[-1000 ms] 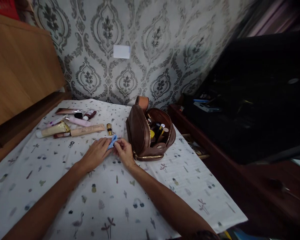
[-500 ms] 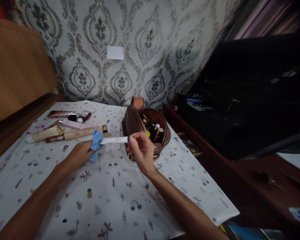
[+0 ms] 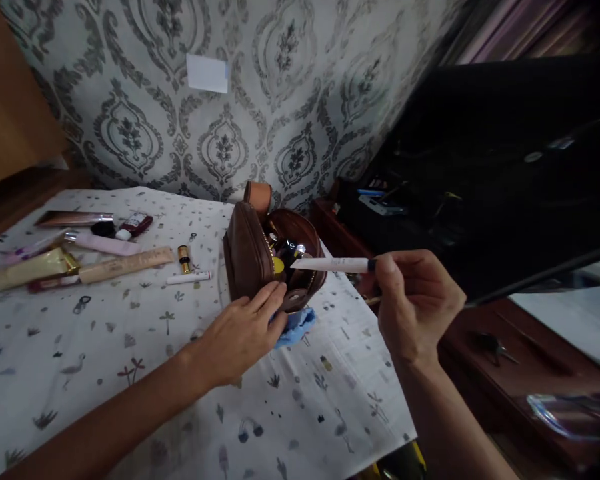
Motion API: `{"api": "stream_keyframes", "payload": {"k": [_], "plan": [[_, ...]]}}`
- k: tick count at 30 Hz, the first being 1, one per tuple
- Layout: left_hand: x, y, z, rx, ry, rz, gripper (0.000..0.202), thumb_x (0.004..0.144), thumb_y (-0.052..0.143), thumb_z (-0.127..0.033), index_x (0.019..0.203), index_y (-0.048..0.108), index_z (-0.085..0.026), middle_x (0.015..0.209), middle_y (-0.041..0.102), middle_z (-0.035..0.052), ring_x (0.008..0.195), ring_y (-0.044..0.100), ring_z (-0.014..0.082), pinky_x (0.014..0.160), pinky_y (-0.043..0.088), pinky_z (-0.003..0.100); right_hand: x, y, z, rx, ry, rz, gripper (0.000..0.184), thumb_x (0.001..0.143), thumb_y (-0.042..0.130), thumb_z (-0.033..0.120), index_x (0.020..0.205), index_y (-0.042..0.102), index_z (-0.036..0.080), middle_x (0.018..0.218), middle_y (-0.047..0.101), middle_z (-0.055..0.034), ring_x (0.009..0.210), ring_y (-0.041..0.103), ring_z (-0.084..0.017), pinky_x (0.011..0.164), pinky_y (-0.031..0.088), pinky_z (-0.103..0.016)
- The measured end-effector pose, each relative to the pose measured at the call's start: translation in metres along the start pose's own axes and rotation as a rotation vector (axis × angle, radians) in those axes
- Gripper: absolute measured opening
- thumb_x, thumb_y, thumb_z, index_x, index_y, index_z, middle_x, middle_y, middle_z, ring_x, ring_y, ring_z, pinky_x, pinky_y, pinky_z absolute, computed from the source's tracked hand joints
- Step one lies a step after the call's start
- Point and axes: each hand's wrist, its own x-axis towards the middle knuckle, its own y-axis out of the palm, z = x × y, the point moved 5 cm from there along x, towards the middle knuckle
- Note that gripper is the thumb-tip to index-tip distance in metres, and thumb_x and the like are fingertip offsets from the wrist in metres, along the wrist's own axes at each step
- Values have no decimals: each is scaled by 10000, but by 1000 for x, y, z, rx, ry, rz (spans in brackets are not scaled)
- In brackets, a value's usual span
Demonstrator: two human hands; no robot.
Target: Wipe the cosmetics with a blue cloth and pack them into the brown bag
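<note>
In my right hand (image 3: pixel 417 303) is a slim white tube (image 3: pixel 333 265), pinched by its dark cap. Its flat end points left over the opening of a brown cosmetic bag (image 3: pixel 247 257). My left hand (image 3: pixel 243 333) rests against the front of that bag, fingertips on its edge. A blue cloth (image 3: pixel 300 327) bunches under the left fingers, partly hidden by them. Inside the unzipped bag several small containers show, one with a yellow part (image 3: pixel 279 267). To its left lie a small gold-and-black container (image 3: pixel 184 259) and a thin white stick-like tube (image 3: pixel 189 277).
Several cosmetic tubes lie at the left of the patterned cloth-covered table (image 3: pixel 180 420), among them a beige tube (image 3: pixel 125 265) and a pink one (image 3: pixel 103 243). A large black case (image 3: pixel 490 193) stands open at the right. Keys (image 3: pixel 495 347) lie on the dark red surface.
Both hands moved right, the left from beside the loose tubes to the bag with the blue cloth. A white tube now shows lying below the gold-and-black container. The view shifted right.
</note>
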Motion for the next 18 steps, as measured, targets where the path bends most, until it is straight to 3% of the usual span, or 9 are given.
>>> {"api": "stream_keyframes", "payload": {"k": [4,8,18], "plan": [[5,17,-7,-21,39,95,497,706,735,-109,1165,546,-92,1446,483,258,1355,443,364,784,579,356,2,3,-15,-147,24,157,309,866,674,484,772,621,195,537,589,28,440,527,-104,429,414,-224],[0,25,-11,-39,99,18,348,788,645,-118,1127,569,-88,1398,538,231,1328,473,347,768,567,349,5,11,-23,-314,-65,264,324,859,675,495,758,613,194,539,582,25,470,542,-115,465,425,-237],[-1,30,-8,-69,117,-38,285,841,580,-168,1117,616,-105,1380,566,207,1314,478,311,723,542,332,10,40,-19,-588,-266,403,392,904,606,519,675,557,204,516,552,32,434,448,-90,454,341,-231]]}}
